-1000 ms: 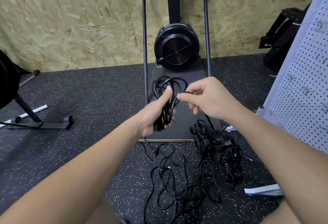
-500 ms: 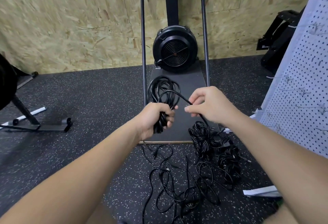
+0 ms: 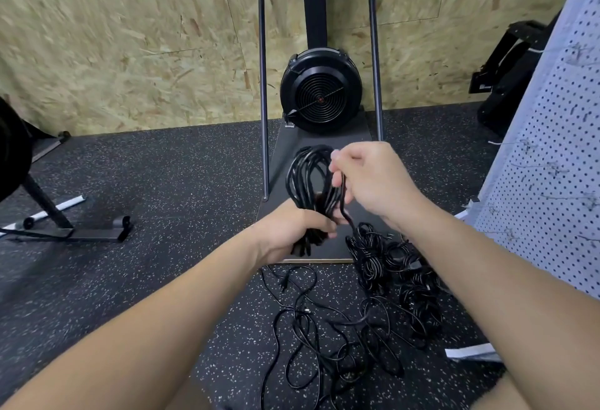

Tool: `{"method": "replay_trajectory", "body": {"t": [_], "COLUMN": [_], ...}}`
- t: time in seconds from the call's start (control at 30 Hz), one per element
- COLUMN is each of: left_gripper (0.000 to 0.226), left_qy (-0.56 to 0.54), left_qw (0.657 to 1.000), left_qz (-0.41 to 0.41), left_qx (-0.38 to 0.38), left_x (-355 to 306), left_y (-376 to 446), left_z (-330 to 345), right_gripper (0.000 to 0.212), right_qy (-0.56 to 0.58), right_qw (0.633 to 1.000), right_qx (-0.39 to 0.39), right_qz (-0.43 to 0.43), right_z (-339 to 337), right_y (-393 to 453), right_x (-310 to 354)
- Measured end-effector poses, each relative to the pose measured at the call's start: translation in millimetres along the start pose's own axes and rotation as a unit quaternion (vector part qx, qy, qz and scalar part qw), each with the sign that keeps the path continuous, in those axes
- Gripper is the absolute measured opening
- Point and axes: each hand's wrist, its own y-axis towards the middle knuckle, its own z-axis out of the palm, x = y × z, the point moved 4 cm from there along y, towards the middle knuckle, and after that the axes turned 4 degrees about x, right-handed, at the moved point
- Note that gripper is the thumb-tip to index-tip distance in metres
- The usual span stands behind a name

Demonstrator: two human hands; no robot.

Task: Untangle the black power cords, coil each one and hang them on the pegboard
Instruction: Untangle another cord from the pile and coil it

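My left hand (image 3: pixel 292 227) grips the coiled cord (image 3: pixel 308 179); right hand (image 3: pixel 373 179) fingers pinch its loose strand, tangled cords (image 3: pixel 373 305) on the floor (image 3: pixel 162 188) nearer me.

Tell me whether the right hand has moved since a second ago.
Yes. The right hand has swung left across the coil, judged against the fan housing behind it.

Black coil (image 3: pixel 308 179) upright; loose cords (image 3: pixel 341 328) tangled on floor.

2 hands: left hand (image 3: pixel 292 231), right hand (image 3: pixel 373 182); 1 held coil (image 3: pixel 308 179); 1 floor tangle (image 3: pixel 373 305); 1 pegboard (image 3: pixel 558 156).
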Motion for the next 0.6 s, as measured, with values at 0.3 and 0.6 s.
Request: {"method": "replay_trajectory", "body": {"t": [0.3,0.6], "left_gripper": [0.009,0.010], "left_qy": [-0.088,0.129], "left_qw": [0.994,0.989], "left_qz": [-0.045,0.002], "left_qx": [0.044,0.067], "left_x": [-0.3,-5.1], "left_y": [-3.2,-5.0], "left_z": [38.7,34.6], "right_gripper": [0.010,0.046], "right_qy": [-0.018,0.135], "right_qw": [0.990,0.980], "right_qx": [-0.108,0.131], "right_qz": [-0.092,0.072], "right_z": [-21.7,-2.1], "right_y": [2.5,4.1], "right_x": [-4.7,-39.1]}}
